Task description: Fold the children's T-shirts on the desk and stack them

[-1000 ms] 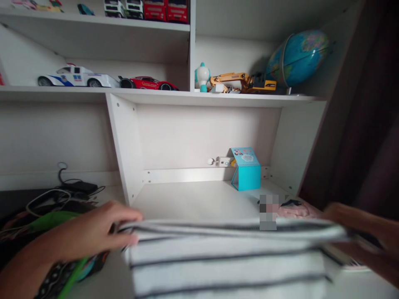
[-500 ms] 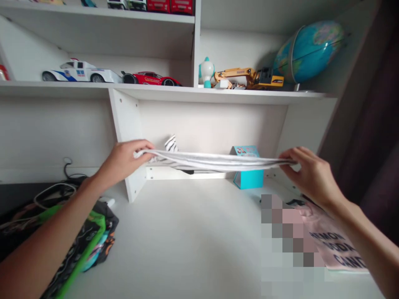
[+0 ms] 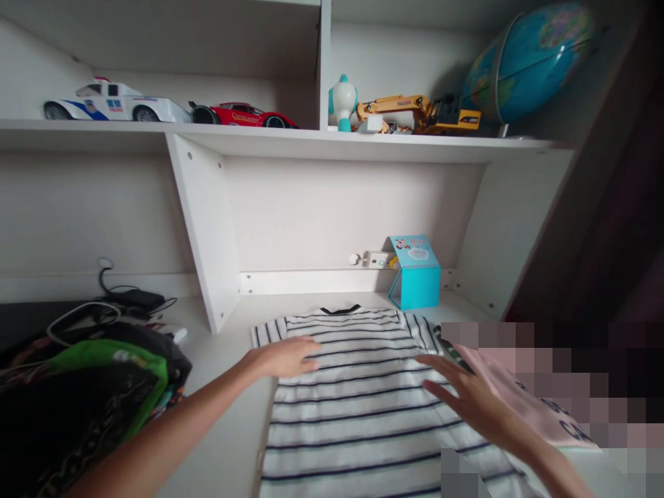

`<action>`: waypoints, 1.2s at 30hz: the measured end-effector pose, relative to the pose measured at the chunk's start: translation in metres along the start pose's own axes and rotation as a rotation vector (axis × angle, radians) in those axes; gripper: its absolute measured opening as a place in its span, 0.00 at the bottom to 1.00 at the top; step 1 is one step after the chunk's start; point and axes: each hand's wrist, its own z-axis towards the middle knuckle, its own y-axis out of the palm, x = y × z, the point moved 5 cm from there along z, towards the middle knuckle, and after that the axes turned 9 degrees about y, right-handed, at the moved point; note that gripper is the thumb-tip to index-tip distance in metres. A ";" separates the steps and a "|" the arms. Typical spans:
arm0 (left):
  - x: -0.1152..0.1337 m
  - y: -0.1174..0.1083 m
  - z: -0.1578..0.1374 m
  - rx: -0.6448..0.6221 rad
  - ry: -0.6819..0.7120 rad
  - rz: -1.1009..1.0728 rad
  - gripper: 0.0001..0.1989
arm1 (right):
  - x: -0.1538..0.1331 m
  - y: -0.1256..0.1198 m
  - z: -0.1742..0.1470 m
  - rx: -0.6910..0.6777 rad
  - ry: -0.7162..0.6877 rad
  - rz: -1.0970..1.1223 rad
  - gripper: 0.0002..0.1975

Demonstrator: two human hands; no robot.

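Observation:
A white T-shirt with dark stripes (image 3: 353,415) lies spread on the white desk, its dark-edged collar toward the back wall and both short sleeves out to the sides. Over its left side, just below the left sleeve, is my left hand (image 3: 290,356), fingers stretched out. My right hand (image 3: 461,387) is at the shirt's right side with thumb and fingers apart. Neither hand grips the fabric; whether the fingertips touch it I cannot tell.
A dark and green clothes pile (image 3: 114,373) lies left, a folded pink shirt (image 3: 511,387) right, partly blurred out. Behind the shirt stand a blue desk calendar (image 3: 420,287) and a power socket (image 3: 377,260). Toy cars, an excavator (image 3: 399,105) and a globe (image 3: 534,62) sit on the shelf above.
The striped shirt, earlier stretched in the air between both hands, now lies flat on the desk. Both hands have let go of it and come lower and closer together. The view has tilted down.

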 end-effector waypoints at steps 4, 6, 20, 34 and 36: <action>-0.071 0.028 0.040 0.091 -0.251 0.091 0.34 | -0.028 0.060 0.016 -0.032 0.019 -0.137 0.29; -0.097 0.042 0.043 0.076 -0.337 0.110 0.35 | -0.027 0.079 0.012 -0.059 0.034 -0.168 0.28; -0.133 0.043 0.091 0.098 -0.400 0.211 0.37 | -0.004 0.072 0.149 0.010 0.245 -0.231 0.30; -0.173 0.034 0.099 0.144 -0.399 0.238 0.38 | 0.031 0.109 0.182 0.043 0.336 -0.277 0.32; -0.173 0.035 0.099 0.148 -0.394 0.242 0.38 | 0.032 0.111 0.183 0.040 0.348 -0.283 0.32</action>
